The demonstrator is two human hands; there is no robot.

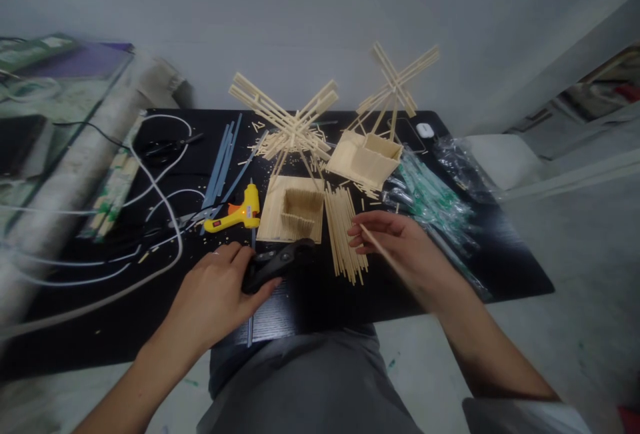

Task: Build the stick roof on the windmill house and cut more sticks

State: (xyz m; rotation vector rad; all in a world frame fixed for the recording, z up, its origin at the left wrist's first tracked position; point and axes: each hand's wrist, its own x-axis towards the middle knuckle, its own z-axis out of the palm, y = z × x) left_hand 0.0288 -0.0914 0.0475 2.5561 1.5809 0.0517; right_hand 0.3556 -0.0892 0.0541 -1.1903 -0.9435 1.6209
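My left hand point(217, 297) is closed round the handles of black cutting pliers point(277, 262) on the black table point(150, 327). My right hand point(400, 247) pinches a thin bamboo stick point(376, 242) beside a loose bundle of bamboo sticks point(345, 233). Just beyond the pliers sits a stick-built box on a flat base point(295, 215) with a windmill fan point(287, 124) above it. A second stick windmill model point(373, 154) stands to the right.
A yellow glue gun point(235, 216) lies left of the box, with blue strips point(223, 161), scissors point(167, 147) and white cables point(165, 201) further left. Green-wrapped chopstick packets point(430, 204) lie at the right. A rolled mat point(85, 161) borders the left side.
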